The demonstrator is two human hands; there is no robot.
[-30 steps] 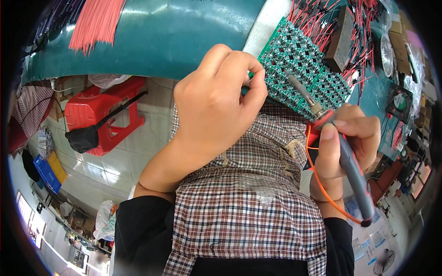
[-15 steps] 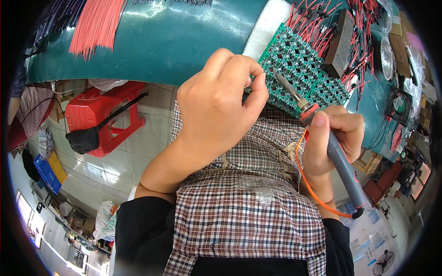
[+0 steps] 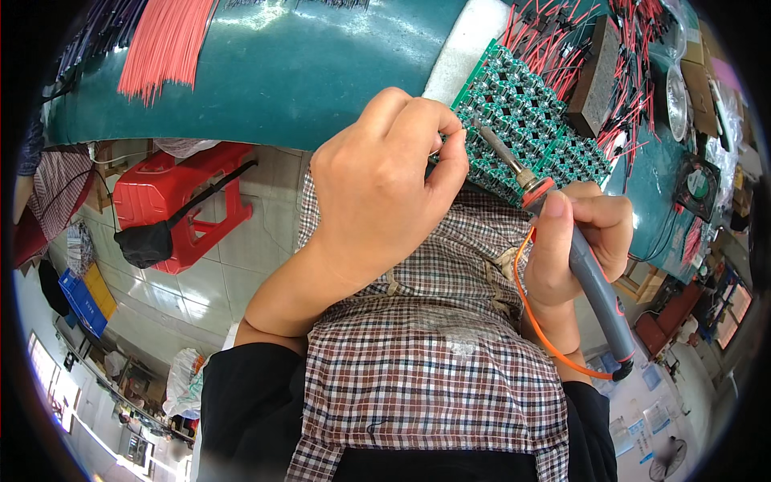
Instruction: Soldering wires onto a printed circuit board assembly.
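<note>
In my right hand [image 3: 580, 241] is a soldering iron [image 3: 596, 281] with a grey handle, a red collar and an orange cord, gripped between thumb and fingers. Its metal tip [image 3: 495, 143] points up and left over a panel of green circuit boards [image 3: 522, 100] covered with small dark and silver parts. My left hand [image 3: 385, 173] is closed in a pinch just left of that tip, at the panel's near left edge. Whatever sits between its thumb and forefinger is too small to name. A white foam-like strip [image 3: 462, 52] lies along the panel's left side.
Behind the panel are red and black wires [image 3: 546, 40] and a dark rectangular block [image 3: 594, 76]. A bundle of red wires [image 3: 169, 48] lies on the green tabletop [image 3: 321, 72]. A black fan [image 3: 695, 186] stands at right. Below left is a red stool [image 3: 181, 201] with a black pouch.
Both hands stay almost where they were. The left fingertips and the soldering iron have shifted only very slightly; both hands keep their closed grip.
</note>
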